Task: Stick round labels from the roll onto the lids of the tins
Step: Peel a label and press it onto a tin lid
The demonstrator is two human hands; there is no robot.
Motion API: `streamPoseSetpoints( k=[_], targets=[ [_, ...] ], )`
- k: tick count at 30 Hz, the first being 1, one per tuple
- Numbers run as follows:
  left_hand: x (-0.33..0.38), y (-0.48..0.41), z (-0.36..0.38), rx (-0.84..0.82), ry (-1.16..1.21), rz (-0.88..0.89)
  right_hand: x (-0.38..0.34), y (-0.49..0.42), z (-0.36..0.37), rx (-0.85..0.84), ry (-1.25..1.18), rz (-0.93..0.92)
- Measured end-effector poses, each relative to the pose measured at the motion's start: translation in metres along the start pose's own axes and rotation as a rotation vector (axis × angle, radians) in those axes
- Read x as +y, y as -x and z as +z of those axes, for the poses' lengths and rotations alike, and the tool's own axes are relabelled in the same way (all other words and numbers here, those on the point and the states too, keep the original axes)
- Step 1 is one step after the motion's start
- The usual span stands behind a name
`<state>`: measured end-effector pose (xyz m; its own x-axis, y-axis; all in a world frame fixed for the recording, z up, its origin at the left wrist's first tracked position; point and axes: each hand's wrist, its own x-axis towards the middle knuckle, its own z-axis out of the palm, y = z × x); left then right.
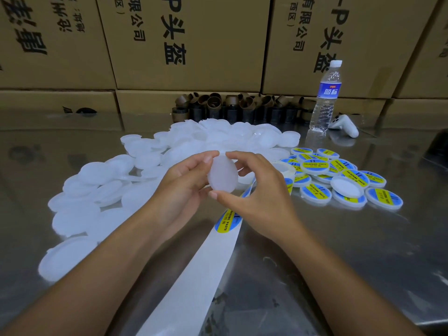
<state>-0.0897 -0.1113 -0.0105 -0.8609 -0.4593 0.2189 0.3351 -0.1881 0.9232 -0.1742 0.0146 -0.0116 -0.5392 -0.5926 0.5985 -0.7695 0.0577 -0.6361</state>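
Above the middle of the worktop (339, 251) you hold one bare white lid (221, 174), tipped up on edge. Your left hand (184, 183) curls round its left rim and cradles it from behind. Your right hand (261, 190) pinches it across, forefinger on the top edge and thumb on the bottom edge. Both hands are grasping the lid, and neither holds a label.

The lid looks like thin, translucent plastic, so expect it to be very light, smooth and a little springy. It probably flexes if you squeeze across the middle. Keep your hold on the rim, so the flat face stays free and clean for the sticker.

Just below your hands the backing strip (194, 275) runs towards you from the roll (284, 168), which lies behind your right hand. The next label (228, 220) sits on the strip, blue and yellow, under your right wrist. It is likely thin and tacky, and it will crease or stick to itself. Lift it by one edge only, and lay it down from one side.

Bare lids (97, 190) are heaped to your left, and labelled lids (351, 180) are heaped to your right.
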Motion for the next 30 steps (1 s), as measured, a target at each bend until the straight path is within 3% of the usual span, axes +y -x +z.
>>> streamPoseSetpoints(
  k=[5, 9, 12, 15, 18, 22, 25, 30],
  targets=[
    [0.000, 0.002, 0.004, -0.143, 0.062, -0.103, -0.004, 0.002, 0.002, -0.006, 0.014, -0.054],
    [-0.003, 0.003, 0.005, -0.176, 0.103, -0.130, -0.004, 0.001, 0.001, -0.037, 0.048, -0.056],
    [0.000, 0.001, 0.002, -0.135, 0.121, -0.121, -0.003, 0.000, -0.004, -0.085, -0.055, -0.052],
    [0.002, -0.001, -0.003, -0.066, 0.201, -0.113, 0.000, -0.005, -0.007, 0.098, -0.099, 0.022],
    [0.002, -0.002, -0.006, -0.007, 0.233, -0.115, 0.009, -0.008, -0.013, 0.295, 0.068, 0.152],
    [-0.001, -0.003, -0.007, 0.034, 0.227, -0.111, 0.012, -0.005, -0.014, 0.120, 0.251, 0.235],
    [-0.001, -0.003, -0.008, 0.049, 0.223, -0.111, 0.012, -0.005, -0.012, -0.045, 0.170, 0.313],
    [-0.002, -0.005, -0.010, 0.074, 0.173, -0.107, 0.007, -0.005, -0.011, -0.160, 0.016, 0.343]
  ],
)
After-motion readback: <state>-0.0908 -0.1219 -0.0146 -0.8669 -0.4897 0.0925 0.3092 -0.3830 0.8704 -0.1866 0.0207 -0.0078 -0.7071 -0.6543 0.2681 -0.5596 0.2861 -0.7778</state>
